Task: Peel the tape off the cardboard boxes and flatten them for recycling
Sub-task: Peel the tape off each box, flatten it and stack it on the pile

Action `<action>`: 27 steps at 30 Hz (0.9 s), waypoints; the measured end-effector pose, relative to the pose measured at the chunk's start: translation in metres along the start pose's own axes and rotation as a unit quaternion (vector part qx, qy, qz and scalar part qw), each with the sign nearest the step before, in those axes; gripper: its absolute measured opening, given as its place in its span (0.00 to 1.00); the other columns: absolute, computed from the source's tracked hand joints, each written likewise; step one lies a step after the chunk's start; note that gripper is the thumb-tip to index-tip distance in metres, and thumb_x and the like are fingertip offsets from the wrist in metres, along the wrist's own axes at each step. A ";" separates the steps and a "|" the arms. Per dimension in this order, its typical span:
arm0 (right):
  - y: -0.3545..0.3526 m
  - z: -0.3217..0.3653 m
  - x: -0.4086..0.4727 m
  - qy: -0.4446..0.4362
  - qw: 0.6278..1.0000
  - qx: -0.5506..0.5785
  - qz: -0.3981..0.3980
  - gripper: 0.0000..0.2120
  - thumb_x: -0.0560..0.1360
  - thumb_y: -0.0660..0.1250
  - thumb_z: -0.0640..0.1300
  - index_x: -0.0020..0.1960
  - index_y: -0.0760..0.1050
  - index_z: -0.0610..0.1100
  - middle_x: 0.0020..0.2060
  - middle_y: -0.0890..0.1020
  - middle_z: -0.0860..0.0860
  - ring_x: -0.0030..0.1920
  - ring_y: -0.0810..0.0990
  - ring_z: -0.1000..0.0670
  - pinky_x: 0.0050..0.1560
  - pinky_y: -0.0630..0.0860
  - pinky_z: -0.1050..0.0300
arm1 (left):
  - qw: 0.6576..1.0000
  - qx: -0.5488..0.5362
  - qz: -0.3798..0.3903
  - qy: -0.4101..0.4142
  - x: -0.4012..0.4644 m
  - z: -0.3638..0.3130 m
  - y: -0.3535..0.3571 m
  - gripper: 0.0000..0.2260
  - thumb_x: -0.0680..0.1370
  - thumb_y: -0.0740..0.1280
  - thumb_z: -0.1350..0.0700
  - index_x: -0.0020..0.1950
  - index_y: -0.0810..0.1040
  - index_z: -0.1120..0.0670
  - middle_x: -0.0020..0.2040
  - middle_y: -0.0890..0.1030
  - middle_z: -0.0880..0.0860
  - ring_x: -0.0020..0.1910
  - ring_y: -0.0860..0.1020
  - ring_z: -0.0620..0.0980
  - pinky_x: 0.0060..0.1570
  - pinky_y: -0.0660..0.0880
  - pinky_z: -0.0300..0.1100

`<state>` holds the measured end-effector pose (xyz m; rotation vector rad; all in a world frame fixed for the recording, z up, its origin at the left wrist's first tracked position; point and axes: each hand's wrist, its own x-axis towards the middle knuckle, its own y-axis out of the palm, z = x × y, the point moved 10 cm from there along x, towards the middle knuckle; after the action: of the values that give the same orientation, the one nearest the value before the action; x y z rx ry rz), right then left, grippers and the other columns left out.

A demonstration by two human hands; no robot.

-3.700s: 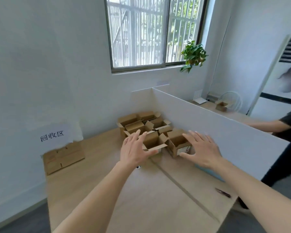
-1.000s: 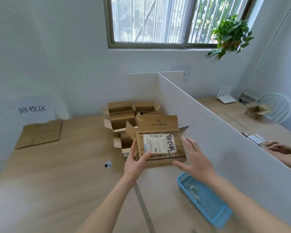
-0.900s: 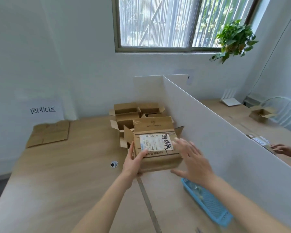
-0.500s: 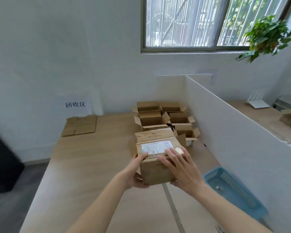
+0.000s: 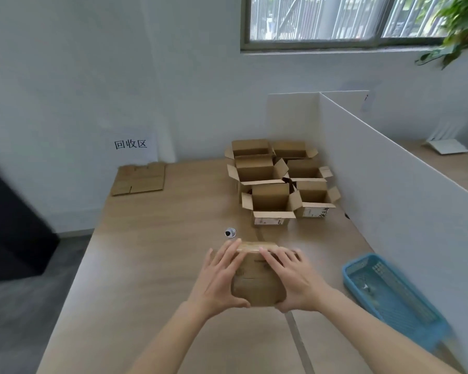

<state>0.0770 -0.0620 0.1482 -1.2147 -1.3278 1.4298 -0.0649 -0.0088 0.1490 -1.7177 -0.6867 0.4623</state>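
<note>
A small brown cardboard box (image 5: 257, 276) sits between both hands above the light wooden table (image 5: 152, 260), near its front edge. The left hand (image 5: 222, 282) grips the box's left side, fingers spread over the top and thumb curled beneath; the right hand (image 5: 292, 282) clasps the right side the same way. Further back, a cluster of open brown cardboard boxes (image 5: 276, 179) stands against the white divider panel (image 5: 389, 190), flaps up; their insides are in shadow. A blue plastic mesh basket (image 5: 405, 314) lies to the right, holding small blurred items. A flattened cardboard sheet (image 5: 139, 179) lies under a white paper sign (image 5: 130, 144).
</note>
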 end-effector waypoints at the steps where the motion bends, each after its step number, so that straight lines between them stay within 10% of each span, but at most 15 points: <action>1: 0.008 0.001 0.001 -0.008 1.000 0.009 0.001 0.62 0.61 0.69 0.72 0.82 0.40 0.50 0.77 0.57 0.51 0.75 0.58 0.47 0.77 0.55 0.45 | 1.000 0.014 0.012 0.007 -0.001 -0.002 0.009 0.55 0.65 0.72 0.30 0.83 0.47 0.47 0.83 0.44 0.45 0.81 0.40 0.47 0.80 0.42 0.54; 11: 0.090 -0.019 -0.003 0.019 0.994 0.098 0.048 0.41 0.77 0.64 0.61 0.83 0.48 0.55 0.82 0.43 0.51 0.82 0.41 0.50 0.79 0.33 0.48 | 0.988 0.055 0.143 -0.031 0.002 0.018 0.097 0.49 0.73 0.67 0.33 0.84 0.46 0.51 0.82 0.51 0.52 0.80 0.54 0.52 0.78 0.53 0.48; 17: 0.137 -0.051 -0.012 0.121 0.940 0.309 0.076 0.30 0.81 0.65 0.54 0.80 0.57 0.61 0.80 0.45 0.66 0.79 0.59 0.54 0.75 0.65 0.51 | 0.981 -0.002 0.167 -0.104 0.015 0.026 0.135 0.47 0.75 0.59 0.27 0.84 0.46 0.53 0.84 0.44 0.50 0.82 0.44 0.51 0.80 0.42 0.51; 27: 0.153 -0.071 -0.009 0.123 0.932 0.340 0.001 0.45 0.73 0.70 0.65 0.81 0.46 0.61 0.79 0.51 0.67 0.74 0.66 0.56 0.69 0.72 0.55 | 0.989 -0.015 0.073 -0.124 0.056 -0.013 0.161 0.29 0.84 0.46 0.38 0.84 0.50 0.46 0.84 0.49 0.46 0.82 0.43 0.48 0.77 0.35 0.59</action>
<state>0.1554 -0.0734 -0.0012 -0.8793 -0.5725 1.4992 0.0183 -0.0065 -0.0004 -1.7626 -0.7508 0.7812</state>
